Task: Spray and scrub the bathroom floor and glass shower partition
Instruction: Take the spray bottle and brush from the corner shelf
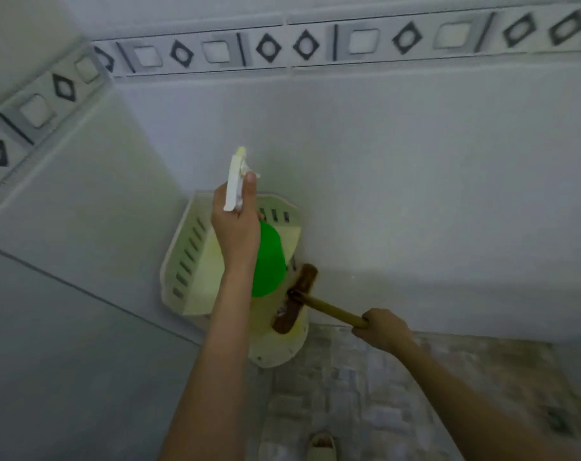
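I see L hand (237,221) at frame center clamped on green spray bottle (268,261) w/ white trigger, over cream corner shelf (189,257). R hand (384,329) lower right, closed round brush (295,299) handle; brown head against shelf.

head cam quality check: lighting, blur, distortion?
Head view: dim, flat light with a greenish cast; soft all over, the tile border smeared; wide-angle bending curves that border. Green bottle in the left hand oversaturated; faint shadow behind the shelf; no glare.
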Motion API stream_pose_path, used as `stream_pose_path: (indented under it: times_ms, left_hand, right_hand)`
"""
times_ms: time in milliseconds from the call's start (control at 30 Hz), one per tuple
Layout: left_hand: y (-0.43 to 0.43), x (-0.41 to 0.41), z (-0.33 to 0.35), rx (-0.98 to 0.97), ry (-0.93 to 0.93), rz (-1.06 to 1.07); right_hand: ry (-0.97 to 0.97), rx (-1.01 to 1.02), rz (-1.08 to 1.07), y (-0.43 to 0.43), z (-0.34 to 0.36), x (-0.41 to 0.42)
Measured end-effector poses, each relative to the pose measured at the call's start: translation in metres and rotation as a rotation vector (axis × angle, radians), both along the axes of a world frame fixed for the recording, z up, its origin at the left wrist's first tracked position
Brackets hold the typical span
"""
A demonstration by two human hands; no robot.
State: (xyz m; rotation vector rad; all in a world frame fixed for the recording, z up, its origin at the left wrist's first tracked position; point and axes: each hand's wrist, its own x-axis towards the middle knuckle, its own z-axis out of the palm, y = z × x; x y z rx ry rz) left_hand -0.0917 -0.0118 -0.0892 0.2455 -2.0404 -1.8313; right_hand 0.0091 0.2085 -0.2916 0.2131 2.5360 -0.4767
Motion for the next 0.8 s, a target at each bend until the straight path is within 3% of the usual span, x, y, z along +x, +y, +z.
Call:
stream_pose_path:
  times_ms: [500,800]
  left_hand:
    - [0.232,0.138,-0.03,-0.127,-0.085,-0.859]
    - [0.375,0.249,-0.082,-0.176,-0.108,-1.35]
  right_hand:
    - [0.026,-0.052,-1.013,0.173,0.015,0.273]
    - [0.022,-0.127,-1.474,0.247,-0.012,0.427]
